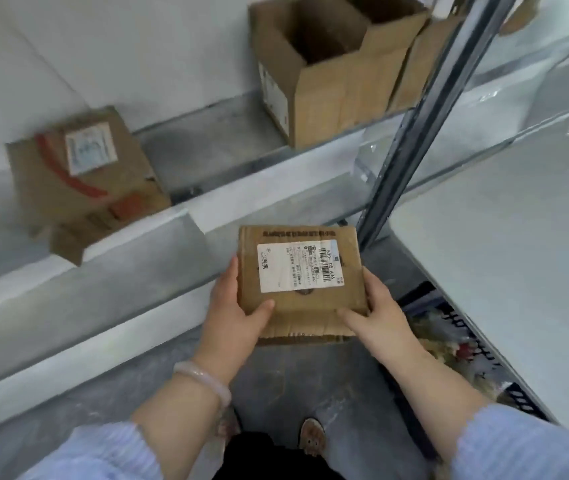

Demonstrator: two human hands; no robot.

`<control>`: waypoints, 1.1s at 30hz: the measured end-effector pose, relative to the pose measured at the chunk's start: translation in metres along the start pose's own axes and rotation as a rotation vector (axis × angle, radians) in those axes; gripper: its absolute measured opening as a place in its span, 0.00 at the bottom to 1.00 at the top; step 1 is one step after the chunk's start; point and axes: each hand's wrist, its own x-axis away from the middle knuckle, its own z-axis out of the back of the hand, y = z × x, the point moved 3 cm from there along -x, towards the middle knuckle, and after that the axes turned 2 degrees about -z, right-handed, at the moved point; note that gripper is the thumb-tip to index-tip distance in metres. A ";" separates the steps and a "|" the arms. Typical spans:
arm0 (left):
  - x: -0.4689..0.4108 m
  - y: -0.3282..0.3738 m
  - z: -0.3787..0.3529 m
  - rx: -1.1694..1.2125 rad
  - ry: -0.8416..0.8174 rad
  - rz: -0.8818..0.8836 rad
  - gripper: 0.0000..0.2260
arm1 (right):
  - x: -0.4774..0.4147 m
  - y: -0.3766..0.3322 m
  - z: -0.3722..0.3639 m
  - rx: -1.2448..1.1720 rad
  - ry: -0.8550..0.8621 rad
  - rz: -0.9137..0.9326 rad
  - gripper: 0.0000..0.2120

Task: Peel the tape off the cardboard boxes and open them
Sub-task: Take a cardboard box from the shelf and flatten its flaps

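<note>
Above open floor (310,382) between shelves (130,237), left hand (232,318) and right hand (378,313) grip side edges of the box (314,303).

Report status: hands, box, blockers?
Left hand, right hand: both grip box by its sides. Box closed, label up. Nothing in the way; open box on shelf beyond.

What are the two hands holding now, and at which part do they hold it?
Both hold the small labelled cardboard box: the left hand grips its left edge, the right hand its right edge, thumbs on top.
</note>
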 end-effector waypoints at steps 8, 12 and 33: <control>-0.001 0.084 0.081 -0.007 0.131 -0.234 0.34 | 0.026 -0.114 0.030 -0.050 0.054 0.264 0.34; -0.019 0.109 0.106 -0.039 0.110 -0.280 0.31 | 0.023 -0.148 0.031 -0.039 0.040 0.296 0.35; -0.216 0.147 0.199 -0.147 -0.048 -0.408 0.23 | -0.080 -0.248 -0.026 0.061 0.060 -0.087 0.23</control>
